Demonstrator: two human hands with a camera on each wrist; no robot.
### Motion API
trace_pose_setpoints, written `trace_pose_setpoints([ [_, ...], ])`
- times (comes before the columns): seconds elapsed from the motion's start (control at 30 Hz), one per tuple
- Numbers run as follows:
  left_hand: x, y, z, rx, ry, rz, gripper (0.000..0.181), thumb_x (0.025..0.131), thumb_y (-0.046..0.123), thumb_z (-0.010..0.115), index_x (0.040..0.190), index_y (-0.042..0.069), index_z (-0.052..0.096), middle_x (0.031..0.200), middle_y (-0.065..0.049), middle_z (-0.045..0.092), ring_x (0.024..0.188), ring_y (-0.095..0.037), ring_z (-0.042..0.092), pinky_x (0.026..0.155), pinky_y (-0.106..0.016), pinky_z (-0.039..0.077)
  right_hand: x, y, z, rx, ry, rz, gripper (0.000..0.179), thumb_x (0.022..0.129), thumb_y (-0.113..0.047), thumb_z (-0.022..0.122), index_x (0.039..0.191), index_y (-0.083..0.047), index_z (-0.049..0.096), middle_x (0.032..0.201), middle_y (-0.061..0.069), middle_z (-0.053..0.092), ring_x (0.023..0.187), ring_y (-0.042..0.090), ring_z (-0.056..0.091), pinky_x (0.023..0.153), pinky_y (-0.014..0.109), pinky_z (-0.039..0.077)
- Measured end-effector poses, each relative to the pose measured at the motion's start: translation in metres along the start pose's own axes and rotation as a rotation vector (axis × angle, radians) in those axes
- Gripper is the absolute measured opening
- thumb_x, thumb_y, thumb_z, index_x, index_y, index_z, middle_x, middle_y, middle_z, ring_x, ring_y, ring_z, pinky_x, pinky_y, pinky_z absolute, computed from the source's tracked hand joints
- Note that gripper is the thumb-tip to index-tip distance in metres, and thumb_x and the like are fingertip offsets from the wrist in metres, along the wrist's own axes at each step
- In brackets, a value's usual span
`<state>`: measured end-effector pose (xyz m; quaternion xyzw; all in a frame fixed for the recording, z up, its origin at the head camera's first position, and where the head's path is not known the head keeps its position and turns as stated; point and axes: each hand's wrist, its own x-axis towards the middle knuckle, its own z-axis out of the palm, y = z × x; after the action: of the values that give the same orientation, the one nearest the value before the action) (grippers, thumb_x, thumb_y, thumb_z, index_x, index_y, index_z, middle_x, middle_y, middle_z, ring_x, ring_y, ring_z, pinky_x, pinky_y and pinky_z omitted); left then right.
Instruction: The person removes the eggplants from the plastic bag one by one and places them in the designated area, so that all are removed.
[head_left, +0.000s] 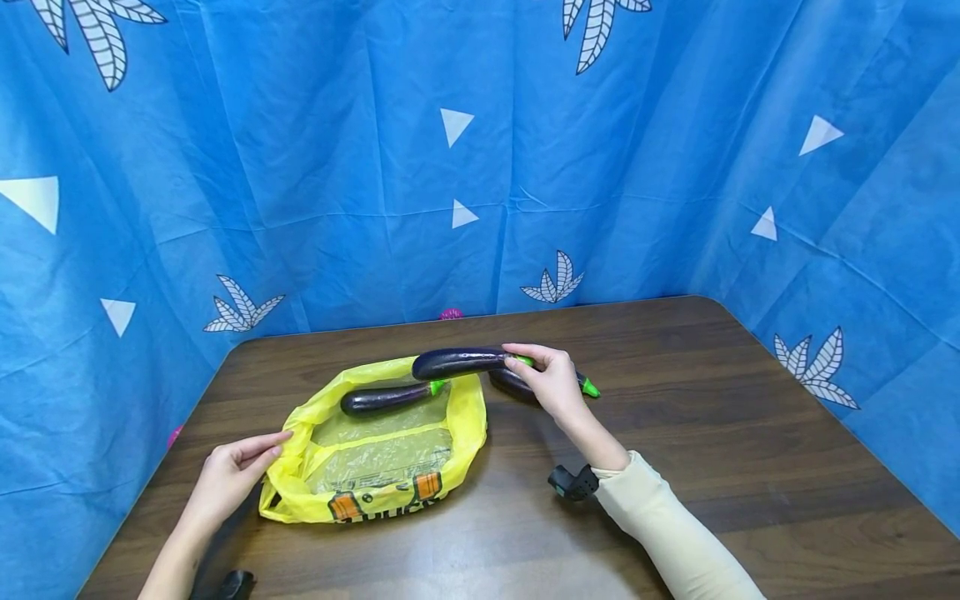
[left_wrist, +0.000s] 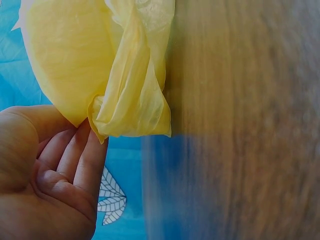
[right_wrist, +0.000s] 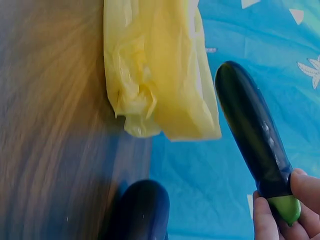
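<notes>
A yellow plastic bag [head_left: 468, 417] lies on the table with its mouth spread wide. My left hand [head_left: 232, 479] pinches the left edge of its rim between thumb and fingers; the left wrist view shows the bag's folded corner [left_wrist: 130, 100] at the fingertips. Inside the bag lies one dark eggplant [head_left: 382, 398] with a green stem end. My right hand [head_left: 551, 383] grips a second eggplant [head_left: 457, 362] by its green end, holding it level above the bag's far right rim. Behind that hand, a third eggplant [head_left: 512, 383] rests on the table, partly hidden.
The brown wooden table [head_left: 675, 467] reaches back to a blue patterned curtain [head_left: 360, 167]. A black wrist strap [head_left: 573, 483] sits by my right sleeve [head_left: 667, 525]. Another dark device [head_left: 236, 585] shows near my left forearm.
</notes>
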<state>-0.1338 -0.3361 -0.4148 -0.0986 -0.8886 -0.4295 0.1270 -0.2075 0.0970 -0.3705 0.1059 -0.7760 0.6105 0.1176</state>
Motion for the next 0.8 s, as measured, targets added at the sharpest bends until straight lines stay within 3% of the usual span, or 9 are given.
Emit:
trace_pose_setpoints([
  [0.27,0.000,-0.001,0.000,-0.014,0.005,0.020,0.023,0.090,0.002,0.062,0.109,-0.010,0.065,0.103,-0.009,0.067,0.093,0.010,0.054,0.071,-0.009,0.047,0.004,0.007,-0.016,0.029,0.074,0.009,0.026,0.087,-0.010,0.068,0.111,0.000,0.068,0.108,0.013,0.065,0.071,0.009,0.050,0.051,0.015,0.038],
  [0.37,0.000,0.000,0.000,-0.014,0.005,0.019,0.023,0.090,0.003,0.062,0.109,-0.010,0.065,0.103,-0.010,0.067,0.092,0.010,0.054,0.071,-0.009,0.047,0.004,0.009,-0.022,0.034,0.087,0.024,0.026,0.088,-0.011,0.067,0.112,0.000,0.068,0.108,0.013,0.065,0.071,0.009,0.052,0.051,0.015,0.037],
  [0.6,-0.001,0.000,0.000,-0.018,-0.001,0.004,0.024,0.091,0.004,0.061,0.110,-0.010,0.064,0.104,-0.013,0.067,0.092,0.009,0.055,0.071,-0.010,0.047,0.004,0.016,-0.040,0.030,0.130,0.050,0.027,0.089,-0.016,0.066,0.113,-0.003,0.068,0.112,0.009,0.065,0.100,0.018,0.058,0.076,0.018,0.049],
  [0.73,-0.001,0.001,0.000,-0.012,0.001,0.008,0.024,0.091,0.004,0.061,0.110,-0.010,0.064,0.104,-0.013,0.067,0.092,0.009,0.055,0.071,-0.010,0.047,0.005,0.019,-0.050,0.032,0.173,0.075,0.029,0.089,-0.016,0.066,0.115,-0.003,0.067,0.114,0.011,0.064,0.098,0.020,0.059,0.070,0.016,0.049],
  [0.8,-0.001,0.001,0.000,-0.011,0.006,0.011,0.023,0.090,0.003,0.062,0.109,-0.010,0.065,0.104,-0.015,0.066,0.092,0.008,0.055,0.070,-0.010,0.047,0.005,0.021,-0.055,0.027,0.192,0.094,0.029,0.090,-0.017,0.065,0.116,-0.003,0.067,0.114,0.011,0.063,0.094,0.021,0.060,0.059,0.014,0.045],
])
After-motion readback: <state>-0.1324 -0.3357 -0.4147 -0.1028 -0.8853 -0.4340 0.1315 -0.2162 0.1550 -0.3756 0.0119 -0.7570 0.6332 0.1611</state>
